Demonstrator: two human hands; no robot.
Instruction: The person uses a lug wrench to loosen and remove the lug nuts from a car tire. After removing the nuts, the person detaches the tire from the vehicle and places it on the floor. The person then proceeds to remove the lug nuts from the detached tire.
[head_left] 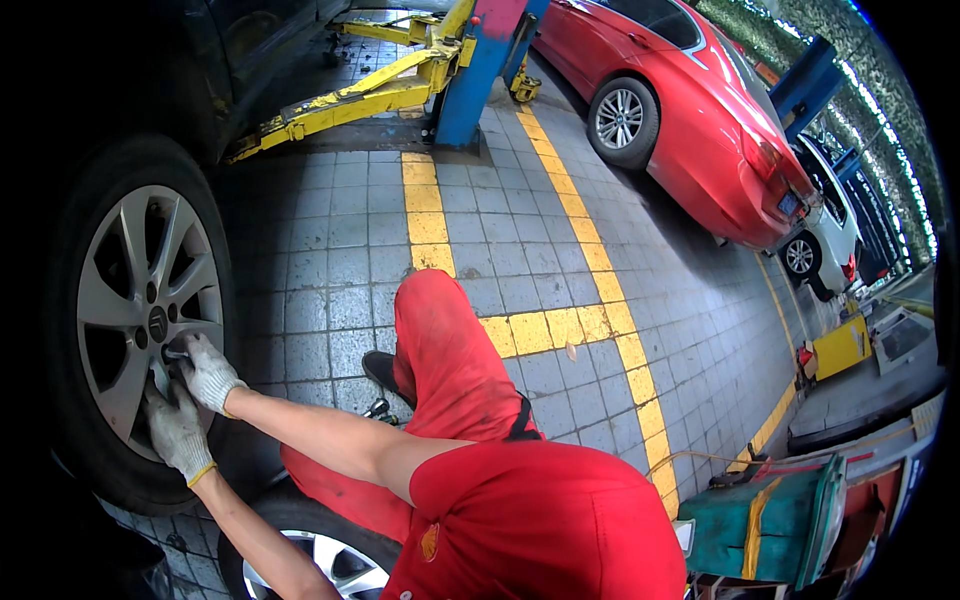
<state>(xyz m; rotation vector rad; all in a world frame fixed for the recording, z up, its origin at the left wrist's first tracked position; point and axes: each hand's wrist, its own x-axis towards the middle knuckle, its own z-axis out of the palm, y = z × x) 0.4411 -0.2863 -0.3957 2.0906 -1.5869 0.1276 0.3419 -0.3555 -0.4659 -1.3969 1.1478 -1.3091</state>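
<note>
Silver-spoked, black-tyred wheel, left: I judge lug-hole work.
White-gloved right hand, left hand: fingers partly bent; grip, I cannot tell.
Next move: needs precise fingertips.

Around mid-view, the mounted wheel sits at 9 o'clock, another wheel at 7. The lift post stands at 12, a sedan at 2.

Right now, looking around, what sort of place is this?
Most likely a car repair shop: there's a blue lift post with yellow arms, a wheel up close, and a red car nearby.
</note>
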